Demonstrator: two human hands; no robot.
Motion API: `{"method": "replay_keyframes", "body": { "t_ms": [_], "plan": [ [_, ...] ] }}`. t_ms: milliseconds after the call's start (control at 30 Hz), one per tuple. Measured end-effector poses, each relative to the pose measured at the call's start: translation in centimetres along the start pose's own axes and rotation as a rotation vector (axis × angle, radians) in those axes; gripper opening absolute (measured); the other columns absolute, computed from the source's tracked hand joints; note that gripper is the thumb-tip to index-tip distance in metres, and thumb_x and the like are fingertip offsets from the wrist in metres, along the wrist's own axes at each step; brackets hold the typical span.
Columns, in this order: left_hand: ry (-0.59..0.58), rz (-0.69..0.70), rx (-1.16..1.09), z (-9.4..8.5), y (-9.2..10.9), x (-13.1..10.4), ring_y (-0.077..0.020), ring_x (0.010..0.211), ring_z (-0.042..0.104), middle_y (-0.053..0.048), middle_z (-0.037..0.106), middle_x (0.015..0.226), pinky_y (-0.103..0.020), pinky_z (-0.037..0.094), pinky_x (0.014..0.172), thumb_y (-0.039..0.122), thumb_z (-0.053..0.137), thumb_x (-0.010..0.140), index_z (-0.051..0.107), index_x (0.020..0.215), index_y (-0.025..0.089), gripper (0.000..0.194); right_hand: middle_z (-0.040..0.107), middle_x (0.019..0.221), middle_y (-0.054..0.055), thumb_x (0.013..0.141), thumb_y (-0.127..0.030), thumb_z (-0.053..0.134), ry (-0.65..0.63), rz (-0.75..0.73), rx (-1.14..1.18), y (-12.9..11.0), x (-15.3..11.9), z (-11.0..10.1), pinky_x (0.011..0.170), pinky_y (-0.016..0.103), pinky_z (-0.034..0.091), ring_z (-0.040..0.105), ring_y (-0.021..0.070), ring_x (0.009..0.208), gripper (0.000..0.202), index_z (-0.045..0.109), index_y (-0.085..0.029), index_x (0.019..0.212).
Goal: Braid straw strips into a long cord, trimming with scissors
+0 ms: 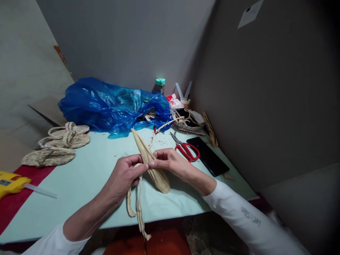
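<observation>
Both my hands pinch a pale, dry corn husk (pixel 158 180) at its middle, above the near part of the table. My left hand (pixel 127 171) grips its left side, with thumb and forefinger closed. From under that hand, narrow husk strips (pixel 140 209) hang down past the table's front edge. Pressed against the husk from the right is my right hand (pixel 172 163), its thumb meeting the left thumb. The husk's pointed end tilts up and away to the left. Just beyond my right hand lie red-handled scissors (pixel 188 150), blades partly apart.
A blue plastic bag (pixel 106 104) spreads across the back. Woven straw sandals (pixel 63 140) lie at left, above a yellow glue gun (pixel 12 183) with a glue stick. A black phone (pixel 208 157) rests right, before a basket (pixel 188 125). Partition walls border the table (pixel 87 191).
</observation>
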State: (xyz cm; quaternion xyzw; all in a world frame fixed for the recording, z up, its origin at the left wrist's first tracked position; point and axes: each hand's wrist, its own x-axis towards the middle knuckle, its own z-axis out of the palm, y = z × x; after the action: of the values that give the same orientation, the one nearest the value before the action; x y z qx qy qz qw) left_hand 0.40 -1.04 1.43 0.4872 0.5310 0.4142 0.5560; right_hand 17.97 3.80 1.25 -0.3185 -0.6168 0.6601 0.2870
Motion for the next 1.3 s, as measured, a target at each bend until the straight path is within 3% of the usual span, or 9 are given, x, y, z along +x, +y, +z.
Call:
{"method": "replay_keyframes", "body": {
  "t_ms": [333, 533, 633, 700, 800, 967, 1067, 1200, 1300],
  "plan": [
    [0.030, 0.183, 0.136, 0.4, 0.9, 0.2, -0.0099, 0.058, 0.045, 0.002, 0.053, 0.061, -0.020, 0.032, 0.051, 0.025, 0.064, 0.068, 0.068, 0.073, 0.014, 0.013, 0.051, 0.065, -0.003, 0.067, -0.039, 0.079, -0.015, -0.007, 0.113, -0.3, -0.4, 0.1, 0.059, 0.023, 0.031, 0.042, 0.0082, 0.059, 0.032, 0.059, -0.013, 0.070],
    [0.022, -0.042, 0.026, -0.4, 0.0, 0.4, -0.0042, 0.041, 0.023, 0.008, 0.037, 0.049, -0.020, 0.015, 0.041, 0.032, 0.065, 0.069, 0.055, 0.064, 0.016, 0.020, 0.055, 0.078, 0.002, 0.077, -0.035, 0.072, -0.016, -0.113, 0.210, -1.6, -1.7, -0.6, 0.073, 0.027, 0.041, 0.052, 0.0118, 0.071, 0.026, 0.057, -0.014, 0.079],
    [-0.020, -0.038, 0.029, -0.4, -0.1, 0.2, -0.0040, 0.042, 0.025, 0.007, 0.039, 0.051, -0.019, 0.015, 0.041, 0.032, 0.066, 0.069, 0.057, 0.065, 0.015, 0.020, 0.037, 0.064, -0.006, 0.082, -0.037, 0.066, 0.035, -0.143, 0.268, -3.7, -3.6, -1.6, 0.060, 0.025, 0.039, 0.036, 0.0075, 0.053, 0.025, 0.049, -0.019, 0.079],
    [-0.032, -0.033, 0.040, -0.3, 0.0, 0.0, -0.0043, 0.041, 0.025, 0.007, 0.040, 0.050, -0.019, 0.016, 0.041, 0.031, 0.067, 0.068, 0.061, 0.066, 0.014, 0.018, 0.020, 0.060, -0.008, 0.084, -0.039, 0.063, 0.175, -0.204, 0.202, -6.1, -5.4, -2.7, 0.044, 0.020, 0.022, 0.016, 0.0066, 0.047, 0.027, 0.045, -0.021, 0.076],
    [-0.040, -0.050, 0.002, -0.1, 0.2, -0.2, -0.0044, 0.042, 0.027, 0.006, 0.042, 0.051, -0.019, 0.016, 0.041, 0.029, 0.069, 0.066, 0.066, 0.069, 0.012, 0.017, 0.016, 0.062, -0.008, 0.083, -0.038, 0.061, 0.599, -0.412, -0.073, -9.6, -7.8, -5.8, 0.042, 0.021, 0.010, 0.010, 0.0078, 0.048, 0.031, 0.037, -0.022, 0.070],
    [-0.083, -0.049, -0.077, -0.1, 0.2, -0.1, -0.0035, 0.045, 0.026, 0.004, 0.048, 0.057, -0.018, 0.016, 0.042, 0.032, 0.074, 0.065, 0.069, 0.077, 0.010, 0.026, 0.051, 0.072, 0.007, 0.086, -0.023, 0.050, 1.188, -0.116, -1.263, -10.2, -8.1, -11.4, 0.058, 0.030, 0.032, 0.047, 0.0149, 0.063, 0.010, 0.053, -0.015, 0.080],
    [-0.083, -0.031, -0.087, -0.2, -0.1, 0.0, -0.0035, 0.045, 0.026, 0.004, 0.046, 0.056, -0.018, 0.016, 0.042, 0.033, 0.074, 0.067, 0.069, 0.078, 0.010, 0.026, 0.061, 0.096, 0.018, 0.081, -0.016, 0.056, 1.092, -0.112, -1.414, -8.0, -6.5, -9.7, 0.075, 0.035, 0.038, 0.054, 0.0248, 0.090, 0.015, 0.060, -0.010, 0.095],
    [-0.096, -0.024, -0.061, 0.0, -0.2, -0.1, -0.0032, 0.044, 0.026, 0.004, 0.047, 0.055, -0.019, 0.016, 0.042, 0.035, 0.075, 0.066, 0.068, 0.076, 0.011, 0.027, 0.067, 0.100, 0.011, 0.090, -0.028, 0.053, 0.432, -0.356, -1.012, -5.2, -3.6, -1.6, 0.075, 0.032, 0.043, 0.060, 0.0201, 0.081, 0.019, 0.066, -0.018, 0.101],
    [-0.071, -0.012, -0.040, 0.1, -0.1, -0.2, -0.0033, 0.042, 0.024, 0.007, 0.039, 0.049, -0.020, 0.015, 0.042, 0.033, 0.075, 0.064, 0.063, 0.066, 0.012, 0.024, 0.067, 0.091, 0.007, 0.089, -0.028, 0.057, 0.241, -0.409, -0.824, -3.9, -1.5, 2.9, 0.073, 0.028, 0.041, 0.057, 0.0158, 0.078, 0.016, 0.068, -0.017, 0.095]
  ]
}}
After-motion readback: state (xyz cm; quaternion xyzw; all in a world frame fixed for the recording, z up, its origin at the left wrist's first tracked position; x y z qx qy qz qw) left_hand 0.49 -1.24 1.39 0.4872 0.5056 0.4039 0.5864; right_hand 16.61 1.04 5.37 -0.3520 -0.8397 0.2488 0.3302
